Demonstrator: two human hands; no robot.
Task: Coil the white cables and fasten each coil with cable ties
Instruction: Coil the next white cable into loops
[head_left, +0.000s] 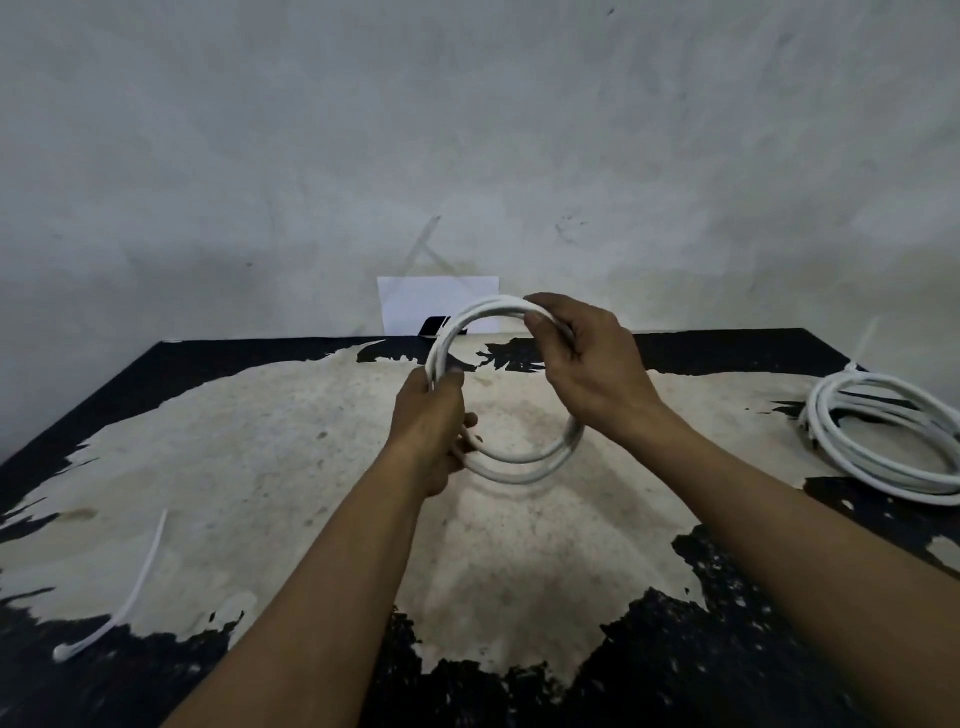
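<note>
I hold a round coil of white cable (524, 465) upright above the middle of the table. My left hand (431, 421) grips the coil's left side, fingers closed around the strands. My right hand (587, 358) grips its upper right part from above. A second white cable coil (883, 441) lies flat at the table's right edge, with a tie sticking up at its far side. One white cable tie (132, 592) lies loose on the table at the near left.
The table (270, 467) has a worn black top with a large pale bare patch. A white sheet of paper (415, 301) and a small black object (434, 326) lean at the grey wall behind the table.
</note>
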